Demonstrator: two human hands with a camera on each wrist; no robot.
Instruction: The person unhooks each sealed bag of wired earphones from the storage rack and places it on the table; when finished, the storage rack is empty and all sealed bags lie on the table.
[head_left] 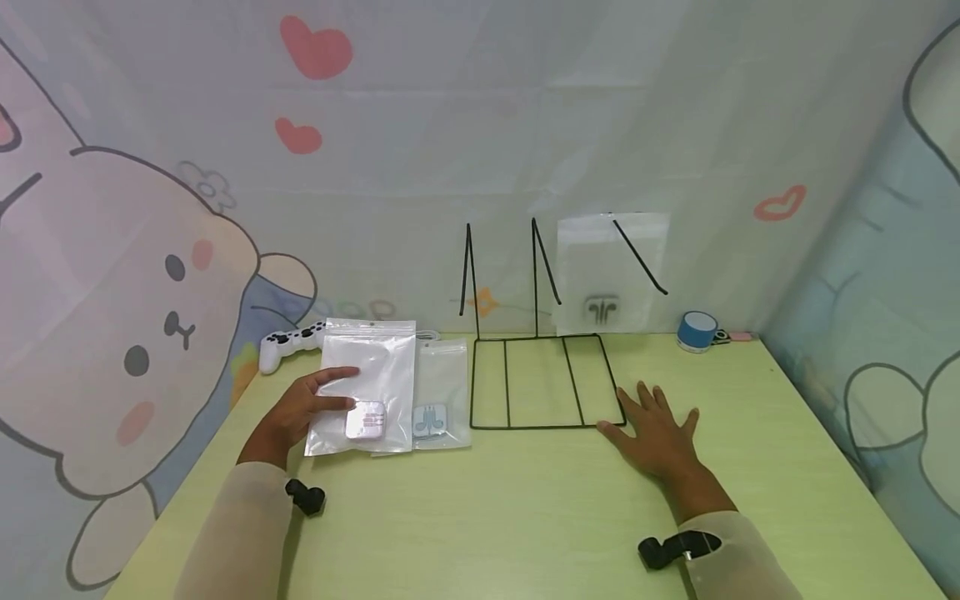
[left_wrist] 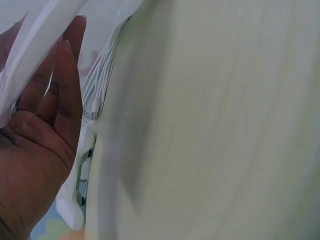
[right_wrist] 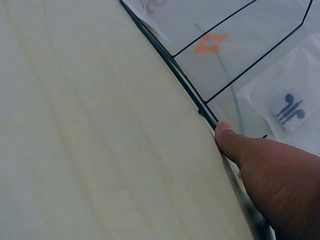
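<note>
My left hand (head_left: pixel 303 408) grips a white zip-lock bag (head_left: pixel 369 358) by its left side, with a small square case showing through near its bottom. In the left wrist view fingers (left_wrist: pixel 67 95) lie behind the white plastic. A second zip-lock bag (head_left: pixel 450 375) with an earphone case lies partly under the held one. My right hand (head_left: pixel 660 437) is spread at the front right corner of a black wire display rack (head_left: pixel 543 427); its thumb (right_wrist: pixel 231 142) touches the base wire. From the rack's right hook hangs another bag (head_left: pixel 611 267) with an earphone case.
A white game controller (head_left: pixel 288 343) sits at the back left, beside a coiled white cable (left_wrist: pixel 100 82). A blue round tin-like object (head_left: pixel 697 332) and scissors (head_left: pixel 731 337) lie at the back right. A printed curtain (head_left: pixel 420 150) hangs right behind the table (head_left: pixel 480 517).
</note>
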